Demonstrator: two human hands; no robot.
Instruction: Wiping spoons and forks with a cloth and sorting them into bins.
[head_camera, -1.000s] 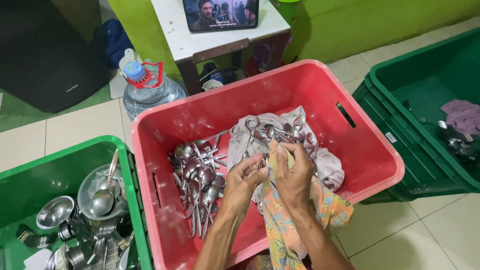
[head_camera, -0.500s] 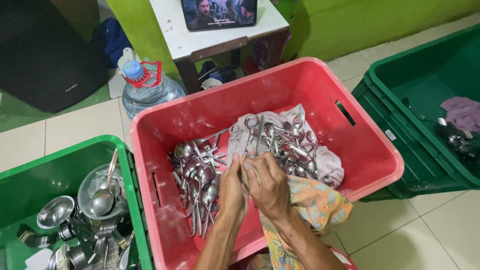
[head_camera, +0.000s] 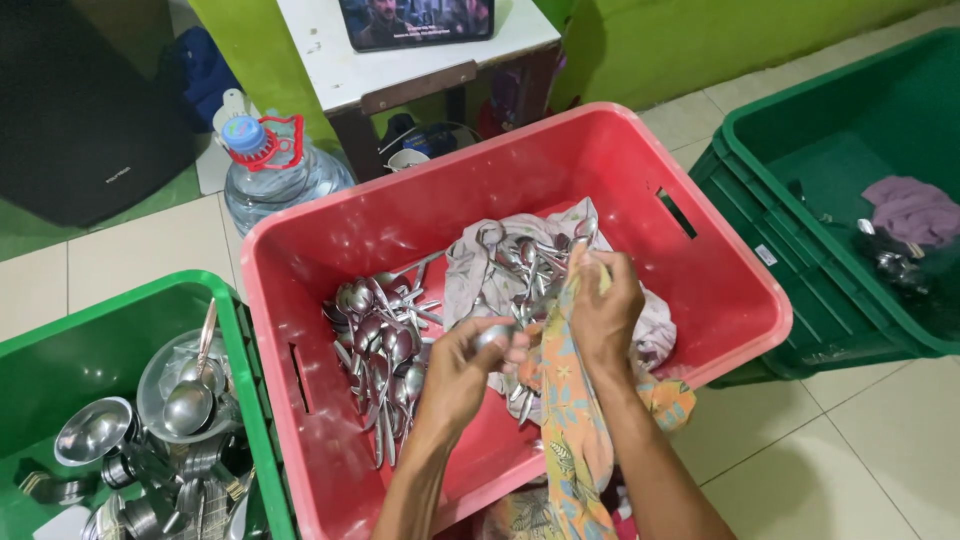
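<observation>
Over the red crate (head_camera: 620, 160), both hands meet mid-frame. Left hand (head_camera: 462, 368): grip curled shut on a steel spoon (head_camera: 492, 335), bowl end shiny, handle hidden in the palm. Right hand (head_camera: 603, 305): grip pinched closed on a patterned orange cloth (head_camera: 570, 420) that hangs down past the wrist; cloth's lower end cut off by frame edge. Loose spoons (head_camera: 380, 345) piled at crate's left, more on a grey cloth (head_camera: 520, 265) behind; individual pieces hard to separate. Green crate (head_camera: 245, 400) w/ steel bowls to the left, another green crate (head_camera: 800, 200) to the right, water bottle (head_camera: 275, 175) beyond.
</observation>
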